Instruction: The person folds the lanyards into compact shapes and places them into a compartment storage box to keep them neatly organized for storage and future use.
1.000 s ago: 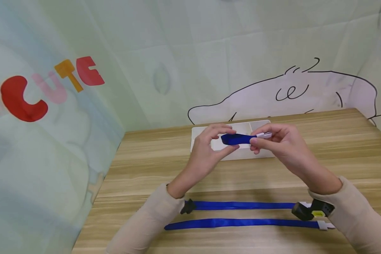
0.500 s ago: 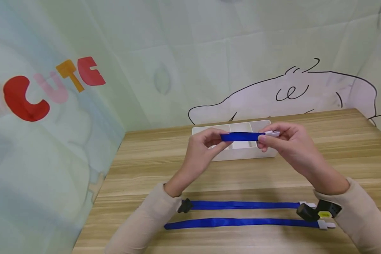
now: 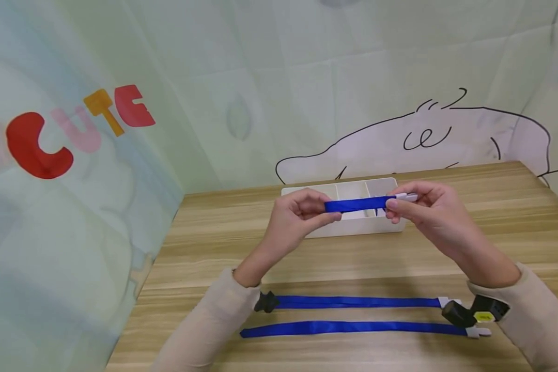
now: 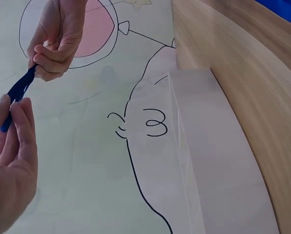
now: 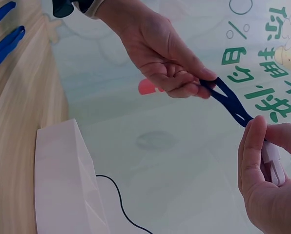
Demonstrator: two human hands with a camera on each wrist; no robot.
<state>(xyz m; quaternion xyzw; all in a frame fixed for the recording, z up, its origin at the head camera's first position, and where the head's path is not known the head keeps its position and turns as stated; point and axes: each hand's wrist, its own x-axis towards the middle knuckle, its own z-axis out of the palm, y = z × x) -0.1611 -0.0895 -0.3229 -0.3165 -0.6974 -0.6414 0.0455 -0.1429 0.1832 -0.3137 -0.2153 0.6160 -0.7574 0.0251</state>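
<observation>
A folded blue lanyard (image 3: pixel 360 204) with a white clip (image 3: pixel 406 197) is held level between both hands, above a white compartment box. My left hand (image 3: pixel 295 214) pinches its looped left end between thumb and fingers. At the clip end, my right hand (image 3: pixel 428 212) grips the strap, as the right wrist view also shows with the clip (image 5: pixel 273 163) beside the palm. Two more blue lanyards lie stretched out on the table, one (image 3: pixel 353 301) behind the other (image 3: pixel 353 327), their white clips to the right.
The white divided box (image 3: pixel 353 227) stands at the back of the wooden table (image 3: pixel 223 243), near the wall cloth (image 3: pixel 242 93). Something blue shows in its right compartment, partly hidden by the lanyard and right hand. Wrist cameras overlap the rear lanyard's ends.
The left hand, loosely around the loop earlier, has closed on its end. The right hand has moved slightly right, drawing the folded lanyard longer and flat.
</observation>
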